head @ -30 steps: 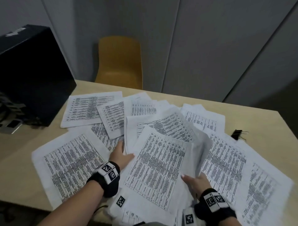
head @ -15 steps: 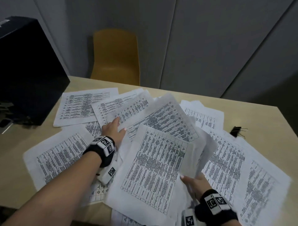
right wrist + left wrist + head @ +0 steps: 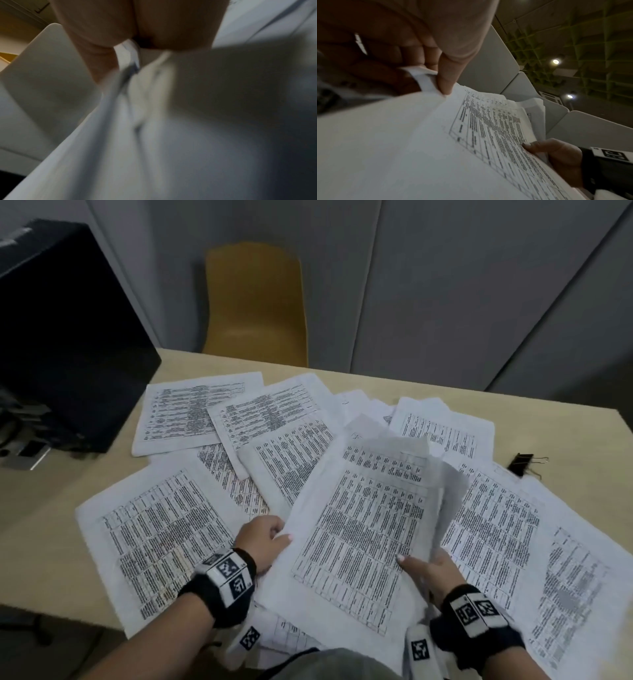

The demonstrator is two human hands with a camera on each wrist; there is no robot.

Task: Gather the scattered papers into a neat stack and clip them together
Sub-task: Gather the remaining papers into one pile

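The head view looks forward and down over both hands at the beige wooden table (image 3: 565,440). The left wrist view sits close behind the left hand (image 3: 412,51), facing up past its fingers. The right wrist view is nearer still, blurred. All share the held sheaf of white printed papers (image 3: 363,542).

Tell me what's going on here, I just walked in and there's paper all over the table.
A person is gathering printed sheets into one pile. Both hands hold a partial stack tilted above the table: the left hand pinches its left edge, the right hand grips its right side. Many loose sheets still lie spread around it. The black binder clip sits untouched at the far right, so nothing is clipped yet.
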